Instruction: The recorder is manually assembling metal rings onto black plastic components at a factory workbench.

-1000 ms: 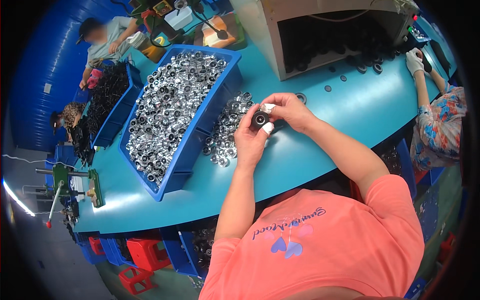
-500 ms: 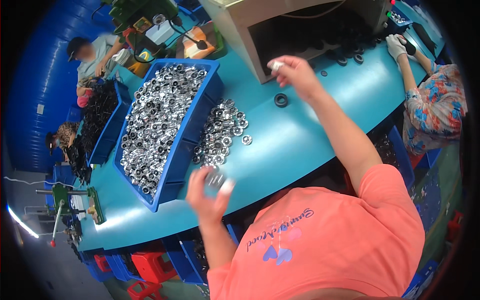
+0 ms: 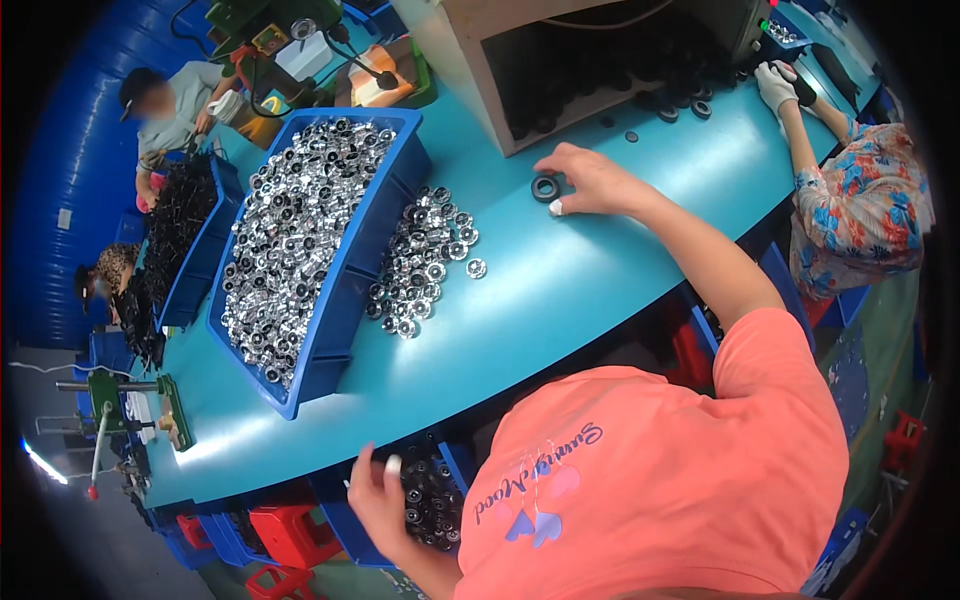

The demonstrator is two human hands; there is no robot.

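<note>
My right hand [image 3: 595, 185] reaches over the turquoise table, its thumb and index finger closed around a black ring [image 3: 545, 188] that lies on the tabletop. A white cover sits on the thumb tip. Below the table's front edge, my left hand [image 3: 378, 505] is open with its fingers apart, beside a blue bin of black and silver round parts [image 3: 430, 500]. Nothing shows in that hand. Left of the ring, a loose pile of shiny silver round parts [image 3: 425, 260] lies against a large blue bin [image 3: 345, 330] heaped with the same kind of parts.
A metal box [image 3: 480, 80] with a dark opening holds many black rings, some spilling out in front. At the right, a co-worker's gloved hands [image 3: 780, 88] hold something dark. Green machines [image 3: 260, 40] and a bin of black parts [image 3: 185, 225] stand at the left.
My left hand has moved down from the table to the bin below its edge, and the shiny part no longer shows in it. My right hand has come down from the metal box onto the black ring.
</note>
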